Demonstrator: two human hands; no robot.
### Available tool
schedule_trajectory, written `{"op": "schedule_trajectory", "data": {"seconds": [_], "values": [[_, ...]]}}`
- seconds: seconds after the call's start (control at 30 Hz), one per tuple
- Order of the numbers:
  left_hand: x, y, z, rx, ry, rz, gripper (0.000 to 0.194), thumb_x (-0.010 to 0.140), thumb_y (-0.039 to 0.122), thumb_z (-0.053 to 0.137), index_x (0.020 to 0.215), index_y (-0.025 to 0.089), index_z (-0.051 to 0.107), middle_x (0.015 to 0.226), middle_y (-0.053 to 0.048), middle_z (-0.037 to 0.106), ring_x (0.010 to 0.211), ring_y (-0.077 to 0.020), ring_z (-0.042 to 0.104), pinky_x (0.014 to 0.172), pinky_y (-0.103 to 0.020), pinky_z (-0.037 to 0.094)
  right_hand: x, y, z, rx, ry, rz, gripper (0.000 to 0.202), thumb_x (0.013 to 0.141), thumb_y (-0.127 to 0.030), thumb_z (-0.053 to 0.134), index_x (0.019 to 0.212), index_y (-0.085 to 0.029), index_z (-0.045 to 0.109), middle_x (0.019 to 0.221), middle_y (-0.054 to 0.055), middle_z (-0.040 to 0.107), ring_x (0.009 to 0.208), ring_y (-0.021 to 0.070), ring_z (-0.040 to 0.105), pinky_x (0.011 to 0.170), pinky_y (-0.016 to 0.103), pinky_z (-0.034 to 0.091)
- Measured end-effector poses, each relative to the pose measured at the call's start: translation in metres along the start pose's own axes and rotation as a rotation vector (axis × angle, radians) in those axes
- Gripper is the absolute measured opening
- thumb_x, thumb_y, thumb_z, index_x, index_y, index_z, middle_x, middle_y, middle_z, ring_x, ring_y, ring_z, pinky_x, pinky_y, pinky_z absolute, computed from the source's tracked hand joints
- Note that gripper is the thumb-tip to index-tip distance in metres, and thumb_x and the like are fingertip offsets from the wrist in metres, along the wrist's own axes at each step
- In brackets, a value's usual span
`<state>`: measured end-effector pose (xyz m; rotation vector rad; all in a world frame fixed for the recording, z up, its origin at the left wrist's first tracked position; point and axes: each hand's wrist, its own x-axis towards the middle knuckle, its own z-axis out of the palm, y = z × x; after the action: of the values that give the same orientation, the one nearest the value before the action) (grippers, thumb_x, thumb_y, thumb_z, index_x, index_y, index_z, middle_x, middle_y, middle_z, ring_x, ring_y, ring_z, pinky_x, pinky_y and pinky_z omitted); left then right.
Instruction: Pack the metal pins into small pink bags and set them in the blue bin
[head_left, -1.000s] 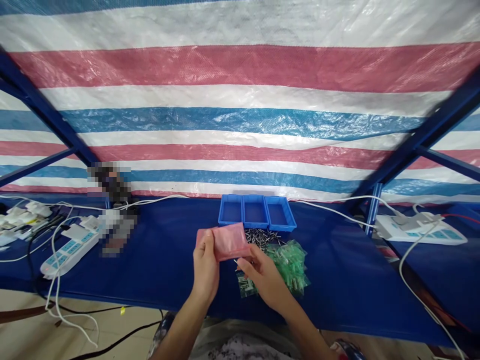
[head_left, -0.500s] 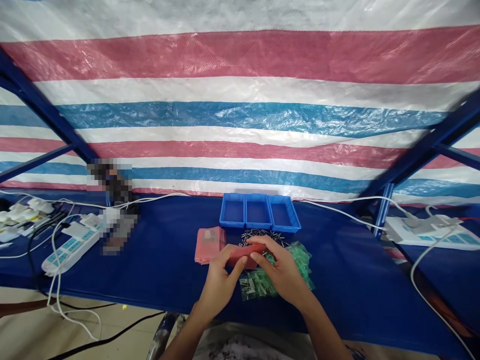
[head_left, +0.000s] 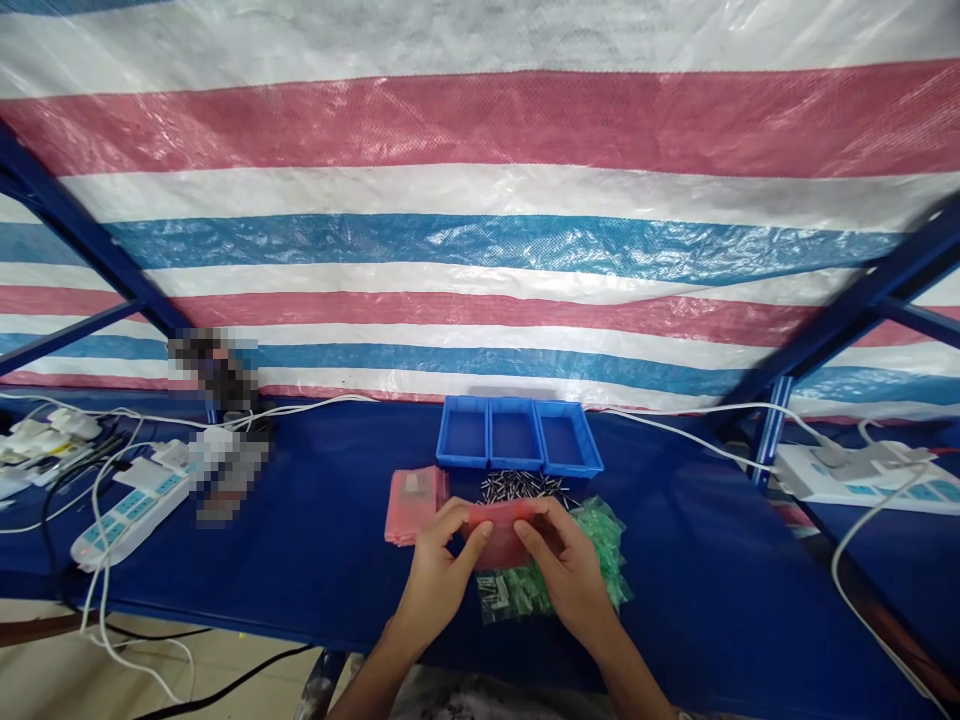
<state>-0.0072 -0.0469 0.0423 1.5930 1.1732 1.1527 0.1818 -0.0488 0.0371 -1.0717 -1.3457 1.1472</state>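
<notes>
A red translucent plastic bag (head_left: 501,540) is stretched between my two hands, pinched near its top edge. My left hand (head_left: 444,560) grips its left side with thumb and fingers. On the other side, my right hand (head_left: 564,560) pinches it the same way. A stack of similar red bags (head_left: 411,508) lies on the table just left of my left hand. Behind the held bag is a pile of small dark metal pins (head_left: 521,486). Green-tinted clear packets (head_left: 604,545) lie in a heap beside and partly beneath my right hand.
Three joined blue trays (head_left: 515,433) stand at the back of the blue table (head_left: 315,530). A power strip with cables (head_left: 135,515) sits at left, another power strip (head_left: 847,478) at right. Striped sheeting hangs behind, between blue metal posts.
The red bag has been turned and spread flatter between my hands. Both thumbs are further apart on it, and the right fingers have shifted to its upper right side.
</notes>
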Motion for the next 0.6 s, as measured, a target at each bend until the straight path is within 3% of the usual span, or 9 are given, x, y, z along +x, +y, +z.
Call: {"op": "schedule_trajectory", "data": {"seconds": [0.23, 0.33, 0.43, 0.6], "values": [[-0.012, -0.013, 0.002, -0.026, 0.060, -0.042, 0.026, 0.106, 0.039, 0.061, 0.094, 0.018, 0.070, 0.092, -0.004, 0.068, 0.087, -0.0196, 0.064, 0.079, -0.030, 0.049, -0.006, 0.005, 0.001, 0.019, -0.122, 0.030, 0.022, 0.106, -0.042, 0.059, 0.114, -0.026, 0.072, 0.110, 0.006, 0.071, 0.101, 0.0238, 0.067, 0.088, 0.033, 0.055], [-0.015, -0.020, 0.005, -0.084, 0.104, -0.073, 0.025, 0.104, 0.040, 0.064, 0.117, 0.020, 0.069, 0.104, -0.006, 0.072, 0.097, -0.0223, 0.068, 0.087, -0.033, 0.053, -0.006, 0.005, 0.004, 0.029, -0.064, 0.033, 0.021, 0.104, -0.043, 0.063, 0.112, -0.026, 0.071, 0.105, 0.005, 0.071, 0.098, 0.0239, 0.067, 0.087, 0.033, 0.054], [-0.015, -0.024, 0.008, -0.112, 0.170, -0.092, 0.043, 0.103, 0.041, 0.065, 0.141, 0.023, 0.055, 0.105, -0.006, 0.071, 0.097, -0.0220, 0.069, 0.087, -0.034, 0.055, -0.002, 0.008, 0.007, 0.037, 0.020, 0.056, 0.026, 0.100, -0.045, 0.068, 0.118, -0.027, 0.067, 0.097, 0.003, 0.069, 0.088, 0.0225, 0.066, 0.080, 0.032, 0.054], [-0.009, -0.026, 0.011, -0.090, 0.206, -0.015, 0.045, 0.109, 0.037, 0.054, 0.152, 0.027, 0.044, 0.113, -0.007, 0.068, 0.099, -0.0200, 0.069, 0.086, -0.033, 0.056, 0.009, 0.017, 0.006, 0.136, 0.094, 0.111, 0.034, 0.096, -0.048, 0.074, 0.119, -0.028, 0.059, 0.090, 0.001, 0.067, 0.080, 0.0204, 0.064, 0.071, 0.030, 0.051]]}}
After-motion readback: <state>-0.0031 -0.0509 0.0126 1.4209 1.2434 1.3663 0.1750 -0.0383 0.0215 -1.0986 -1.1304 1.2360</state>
